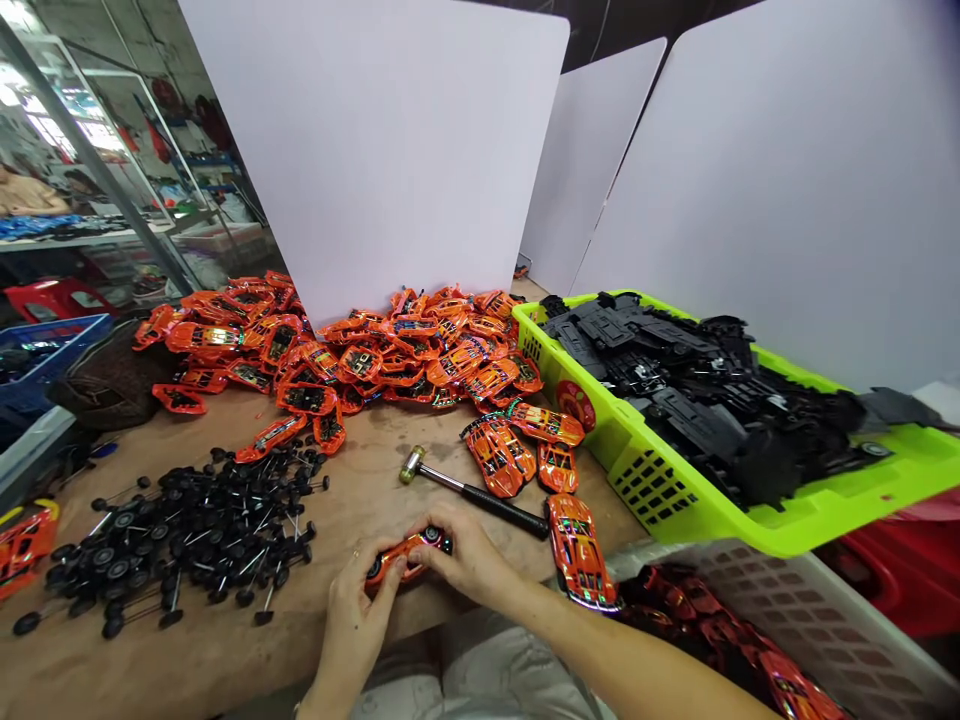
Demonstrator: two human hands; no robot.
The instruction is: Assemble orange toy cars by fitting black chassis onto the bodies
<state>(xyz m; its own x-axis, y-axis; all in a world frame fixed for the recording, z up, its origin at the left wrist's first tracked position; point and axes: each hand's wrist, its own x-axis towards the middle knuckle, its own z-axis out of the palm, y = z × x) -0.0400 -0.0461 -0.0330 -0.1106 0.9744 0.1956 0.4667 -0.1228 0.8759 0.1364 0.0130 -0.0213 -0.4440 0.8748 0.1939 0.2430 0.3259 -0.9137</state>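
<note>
Both of my hands grip a small orange toy car [406, 556] low on the wooden table [375, 470]. My left hand [358, 610] holds its near end, where a black wheel shows. My right hand [465, 553] presses on its far end, near another wheel. Just beyond them lies a small hammer [469, 489] with a brass-coloured head and black handle. To the left spreads a heap of black wheels on metal axles [187, 540]. Loose orange car shells [577, 550] lie to the right of my right hand, and a large pile of them [360, 360] lies farther back.
A lime green plastic basket [622, 470] full of black car chassis stands at the right. Below the table edge, a white crate [795, 625] holds more orange shells. White partition boards [375, 130] rise behind the table, and a blue crate [45, 360] sits at the left.
</note>
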